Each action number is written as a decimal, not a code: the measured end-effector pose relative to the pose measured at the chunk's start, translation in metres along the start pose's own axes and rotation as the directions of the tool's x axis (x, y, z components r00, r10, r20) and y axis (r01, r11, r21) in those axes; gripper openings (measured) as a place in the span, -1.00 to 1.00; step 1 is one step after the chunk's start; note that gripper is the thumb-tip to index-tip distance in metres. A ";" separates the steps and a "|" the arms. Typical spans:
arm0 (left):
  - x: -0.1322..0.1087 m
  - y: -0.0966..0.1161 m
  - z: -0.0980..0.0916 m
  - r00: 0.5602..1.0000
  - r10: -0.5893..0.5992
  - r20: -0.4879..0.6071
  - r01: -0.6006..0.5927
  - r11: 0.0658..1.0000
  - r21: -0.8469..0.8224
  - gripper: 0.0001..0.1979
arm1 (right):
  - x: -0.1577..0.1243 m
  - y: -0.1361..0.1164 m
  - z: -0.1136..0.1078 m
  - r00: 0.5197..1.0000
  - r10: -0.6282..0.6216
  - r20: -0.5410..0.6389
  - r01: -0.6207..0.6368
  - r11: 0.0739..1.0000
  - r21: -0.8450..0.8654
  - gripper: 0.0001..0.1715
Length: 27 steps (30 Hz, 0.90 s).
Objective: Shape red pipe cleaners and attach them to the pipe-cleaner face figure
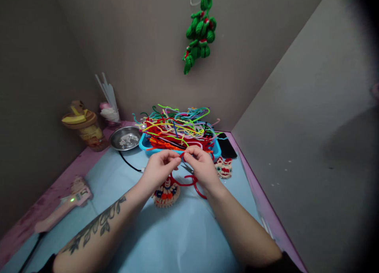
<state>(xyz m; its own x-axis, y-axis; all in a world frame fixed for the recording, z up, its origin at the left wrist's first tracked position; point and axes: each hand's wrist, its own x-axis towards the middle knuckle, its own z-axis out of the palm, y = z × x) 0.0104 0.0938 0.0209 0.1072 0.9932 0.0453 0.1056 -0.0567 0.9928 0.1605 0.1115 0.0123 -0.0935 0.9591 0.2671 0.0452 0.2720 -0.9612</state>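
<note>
Near the front of the basket, both hands meet, each pinching a short stretch of red pipe cleaner [182, 156]. My left hand [162, 165] grips it with thumb and forefinger, and my right hand [201, 166] does the same from the other side. Below them, a red pipe cleaner strand [184, 184] curves between my wrists; whether it joins the held piece I cannot tell. A round beige, orange and blue pipe cleaner piece [167, 194] lies beneath my left hand, partly covered. Scissors [187, 169] show between the hands, their handles hidden behind my right hand.
A blue basket [142, 142] overflows with colourful pipe cleaners. Left of it stand a metal dish [126, 147] of small bits and a decorated cup [89, 130]. A pink glue gun [66, 208] lies far left. On the right are a phone [226, 146] and a beige-and-red craft piece [224, 169].
</note>
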 end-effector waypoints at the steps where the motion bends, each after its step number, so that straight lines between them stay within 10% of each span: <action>1: 0.000 -0.002 0.003 1.000 -0.025 -0.007 0.024 0.997 -0.069 -0.77 | -0.001 0.003 0.003 0.999 0.024 -0.024 -0.022 0.998 0.061 -0.88; 17: -0.010 -0.004 0.018 0.988 0.087 -0.128 -0.082 0.996 0.044 -0.81 | -0.011 0.020 0.026 0.972 0.027 -0.234 0.059 0.935 0.351 -0.92; 27: 0.003 0.006 -0.007 0.967 -0.159 0.201 0.205 0.951 -0.233 -0.75 | 0.003 0.002 -0.004 0.997 0.075 0.038 -0.082 0.951 0.296 -0.76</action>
<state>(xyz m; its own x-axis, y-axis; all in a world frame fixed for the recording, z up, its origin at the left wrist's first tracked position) 0.0043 0.0968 0.0282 0.2853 0.9487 -0.1363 -0.1082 0.1732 0.9789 0.1643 0.1154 0.0112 -0.1274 0.9731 0.1919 -0.2442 0.1567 -0.9570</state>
